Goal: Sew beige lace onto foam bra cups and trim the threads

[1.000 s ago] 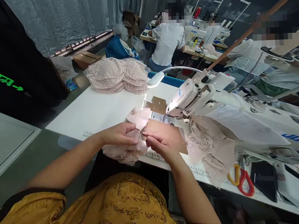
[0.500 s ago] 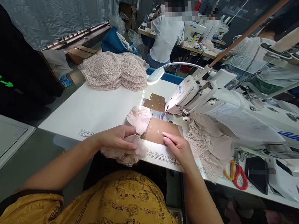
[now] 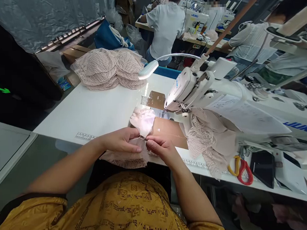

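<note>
A pale pink lace bra piece (image 3: 143, 120) lies at the front edge of the sewing table, part of it draping over the edge. My left hand (image 3: 124, 140) is closed on its narrow middle, thumb and fingers pinching the fabric. Close against it, my right hand (image 3: 160, 147) is closed in a pinch at the same narrow spot; whatever its fingertips hold is too small to make out. Just beyond the hands stands the white sewing machine (image 3: 184, 88), its needle area behind and right of the piece.
Stacked lace bra cups (image 3: 110, 67) sit at the table's back left. More lace pieces (image 3: 207, 136) lie under the machine arm. Red and yellow-handled scissors (image 3: 243, 170) and a dark phone (image 3: 262, 168) rest at right. A lamp (image 3: 148, 70) hangs above; people work behind.
My right hand has moved left from over the brown plate to the bra piece, meeting my left hand. The left hand keeps its hold. The camera view has shifted slightly.
</note>
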{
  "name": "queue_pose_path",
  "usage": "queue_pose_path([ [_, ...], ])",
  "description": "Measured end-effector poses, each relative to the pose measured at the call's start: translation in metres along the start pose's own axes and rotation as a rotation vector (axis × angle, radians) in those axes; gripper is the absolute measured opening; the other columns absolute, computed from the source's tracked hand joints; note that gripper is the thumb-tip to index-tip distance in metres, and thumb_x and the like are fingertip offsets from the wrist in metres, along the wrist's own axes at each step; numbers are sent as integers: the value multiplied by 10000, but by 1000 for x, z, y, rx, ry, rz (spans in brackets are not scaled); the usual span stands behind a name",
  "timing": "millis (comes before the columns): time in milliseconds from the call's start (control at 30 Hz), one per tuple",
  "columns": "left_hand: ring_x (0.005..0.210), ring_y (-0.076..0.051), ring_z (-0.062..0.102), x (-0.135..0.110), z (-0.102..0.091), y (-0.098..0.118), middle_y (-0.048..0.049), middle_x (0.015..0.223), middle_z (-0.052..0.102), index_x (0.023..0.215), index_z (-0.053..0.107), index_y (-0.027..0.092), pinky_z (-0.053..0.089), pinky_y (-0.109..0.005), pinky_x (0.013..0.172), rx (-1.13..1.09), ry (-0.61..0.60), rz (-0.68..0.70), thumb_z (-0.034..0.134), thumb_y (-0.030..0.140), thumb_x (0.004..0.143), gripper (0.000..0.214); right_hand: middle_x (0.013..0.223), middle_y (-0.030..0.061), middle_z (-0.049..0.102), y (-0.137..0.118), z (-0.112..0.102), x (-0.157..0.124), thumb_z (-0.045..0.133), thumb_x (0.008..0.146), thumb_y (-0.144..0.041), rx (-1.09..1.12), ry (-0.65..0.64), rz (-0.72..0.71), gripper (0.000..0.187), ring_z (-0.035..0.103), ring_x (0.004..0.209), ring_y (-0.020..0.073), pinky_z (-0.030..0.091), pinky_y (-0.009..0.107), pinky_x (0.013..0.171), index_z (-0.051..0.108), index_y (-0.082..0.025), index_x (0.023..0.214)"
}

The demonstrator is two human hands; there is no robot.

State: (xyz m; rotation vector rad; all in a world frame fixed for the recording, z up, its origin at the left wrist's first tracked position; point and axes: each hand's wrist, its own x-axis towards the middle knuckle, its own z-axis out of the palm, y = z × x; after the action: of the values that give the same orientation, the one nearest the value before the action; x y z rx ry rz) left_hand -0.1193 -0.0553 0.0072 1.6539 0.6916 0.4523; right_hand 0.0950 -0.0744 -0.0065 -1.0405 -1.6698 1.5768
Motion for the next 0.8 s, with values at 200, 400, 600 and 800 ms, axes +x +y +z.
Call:
queue_pose_path([
  [200,1264,-256,496,-12,-3,2,-96,1293,598,1327,547,176,434,-317,997,48,19,53,674,328,813,551,833,50,713,8,-17,-8,565,893,-470,-320,136,-90,345,639,754,196,506,328,703,745,-219,1047],
  [400,561,-102,491,-23,9,14,53,613,520,1266,578,140,389,-202,543,65,-31,-24,628,353,858,463,1032,165,677,34,-85,-48,544,893,-338,-1124,618,-86,281,605,971,316,455,496,876,749,-170,988],
  [600,621,-122,509,8,36,16,31,678,548,1286,554,140,443,-248,636,220,258,171,617,339,869,466,1071,77,660,11,-31,-52,610,849,-443,-401,198,-114,378,611,921,228,505,361,807,607,-224,1157],
  [800,1151,-245,528,30,25,-2,-128,1270,579,1287,536,158,427,-410,993,596,381,266,423,348,970,387,817,29,648,14,2,-38,646,829,-468,-104,160,13,293,584,729,180,468,285,651,651,-182,894],
])
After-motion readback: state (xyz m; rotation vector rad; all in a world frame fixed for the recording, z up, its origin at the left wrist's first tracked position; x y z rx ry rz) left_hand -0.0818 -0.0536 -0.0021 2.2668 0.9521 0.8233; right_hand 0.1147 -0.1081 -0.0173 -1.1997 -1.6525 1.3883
